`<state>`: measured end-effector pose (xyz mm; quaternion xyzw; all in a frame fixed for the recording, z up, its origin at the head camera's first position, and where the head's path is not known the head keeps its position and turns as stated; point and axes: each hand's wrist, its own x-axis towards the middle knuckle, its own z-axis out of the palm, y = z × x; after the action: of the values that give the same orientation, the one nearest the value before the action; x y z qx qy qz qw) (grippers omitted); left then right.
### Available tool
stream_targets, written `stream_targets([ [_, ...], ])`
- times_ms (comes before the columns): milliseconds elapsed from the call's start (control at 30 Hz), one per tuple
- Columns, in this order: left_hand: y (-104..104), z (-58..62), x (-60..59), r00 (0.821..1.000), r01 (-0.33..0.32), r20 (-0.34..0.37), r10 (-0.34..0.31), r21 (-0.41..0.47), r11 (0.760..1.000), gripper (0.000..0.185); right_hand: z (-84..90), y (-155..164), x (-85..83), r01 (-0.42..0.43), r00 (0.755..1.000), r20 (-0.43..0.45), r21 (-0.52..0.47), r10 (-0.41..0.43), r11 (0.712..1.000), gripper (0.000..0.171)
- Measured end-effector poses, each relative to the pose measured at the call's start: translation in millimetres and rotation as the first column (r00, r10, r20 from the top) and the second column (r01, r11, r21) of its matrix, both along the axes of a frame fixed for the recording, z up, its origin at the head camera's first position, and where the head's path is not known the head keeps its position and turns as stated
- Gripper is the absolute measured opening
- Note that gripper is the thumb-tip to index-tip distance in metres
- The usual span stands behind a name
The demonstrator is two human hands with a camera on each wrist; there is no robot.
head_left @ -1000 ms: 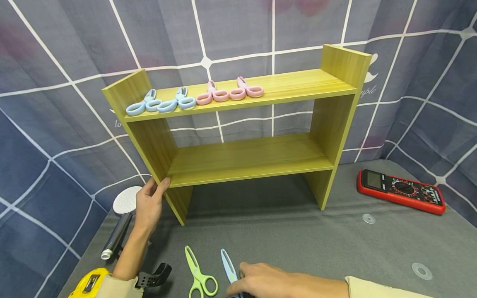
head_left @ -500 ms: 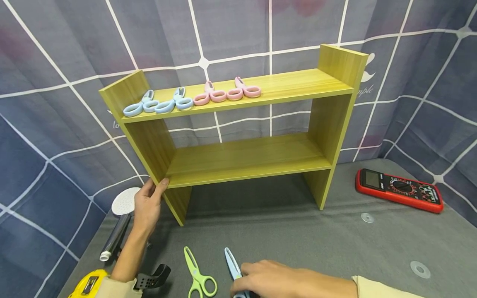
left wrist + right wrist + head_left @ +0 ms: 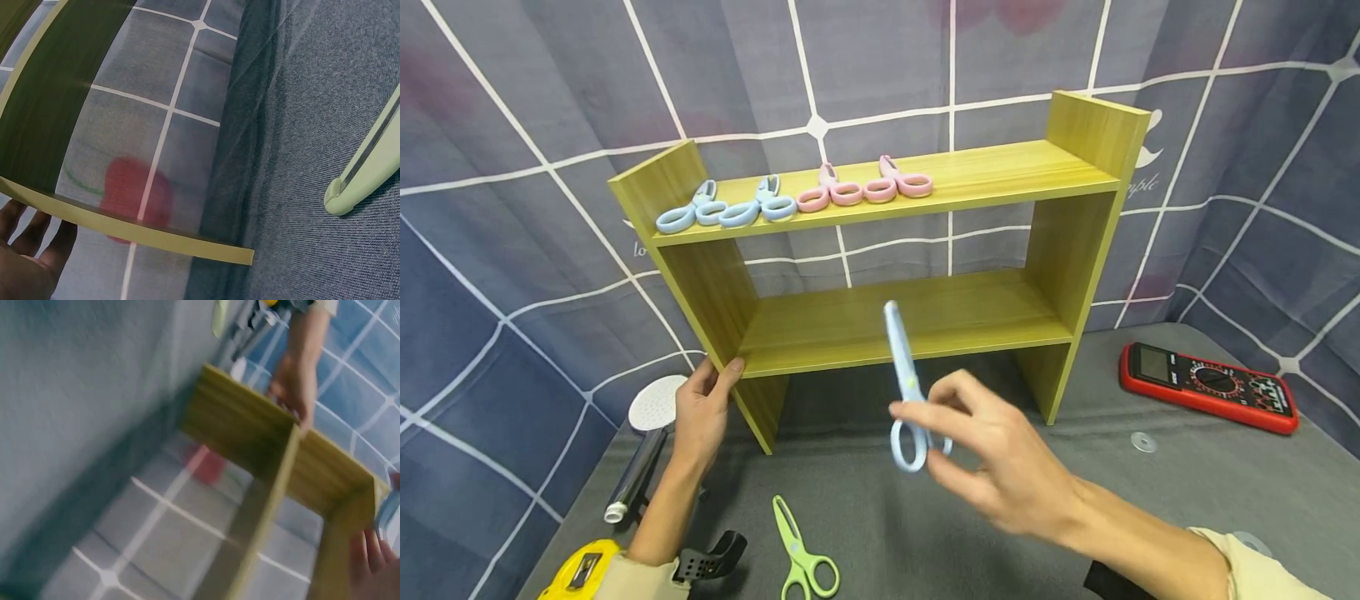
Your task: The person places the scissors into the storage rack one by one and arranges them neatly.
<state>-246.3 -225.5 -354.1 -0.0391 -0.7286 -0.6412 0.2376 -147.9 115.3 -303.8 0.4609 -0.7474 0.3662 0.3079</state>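
Observation:
In the head view my right hand (image 3: 1000, 454) pinches a pair of light blue scissors (image 3: 904, 367) near its handle loops, blades pointing up, in front of the wooden shelf unit (image 3: 865, 358). My left hand (image 3: 702, 408) grips the unit's left side panel at the lower board, thumb on the front edge. On the top board lie two blue scissors (image 3: 756, 204) at the left and two pink scissors (image 3: 827, 190) beside them. Green scissors (image 3: 797, 546) lie on the grey cloth below. The right wrist view is blurred; the blue scissors (image 3: 389, 509) show at its right edge.
A white shower head (image 3: 653, 404) with a dark handle and a yellow tape measure (image 3: 580, 571) lie left of my left arm. A red multimeter (image 3: 1206, 383) sits right of the unit, near a clear disc (image 3: 1142, 442). A tile-patterned curtain hangs behind.
My right hand has lifted the blue scissors off the cloth beside the green pair and carried them up and forward to the shelf front. The left hand stays on the side panel.

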Motion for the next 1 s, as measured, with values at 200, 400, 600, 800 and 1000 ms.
stream_targets([
  [200, 0.3, 0.4, 0.1, 1.000, 0.002, 0.005, -0.002, 0.000, 1.000, 0.037, 52.8, 20.0, -8.1, 0.208, 0.977, -0.001, -0.195, -0.213, 0.958, 0.047],
  [400, -0.3, -0.3, 0.0, 1.000, -0.010, 0.001, 0.010, 0.000, 1.000, 0.036, 97.7, 38.5, -26.0, 0.382, 0.924, 0.035, -0.113, -0.381, 0.917, 0.049],
  [600, -0.6, -1.0, -0.3, 1.000, -0.004, -0.012, 0.004, 0.001, 1.000, 0.036, 127.8, 48.8, -43.9, 0.480, 0.875, -0.004, -0.108, -0.484, 0.870, 0.043],
  [800, -0.4, -1.4, -0.7, 1.000, 0.001, -0.008, -0.001, -0.001, 1.000, 0.037, 150.1, 48.6, -62.3, 0.536, 0.842, 0.090, -0.039, -0.531, 0.843, 0.034],
  [1000, -0.7, -1.8, -1.4, 1.000, 0.005, -0.008, -0.004, 0.004, 1.000, 0.037, 165.8, 45.1, -74.4, 0.562, 0.812, 0.046, 0.205, -0.581, 0.801, 0.037],
])
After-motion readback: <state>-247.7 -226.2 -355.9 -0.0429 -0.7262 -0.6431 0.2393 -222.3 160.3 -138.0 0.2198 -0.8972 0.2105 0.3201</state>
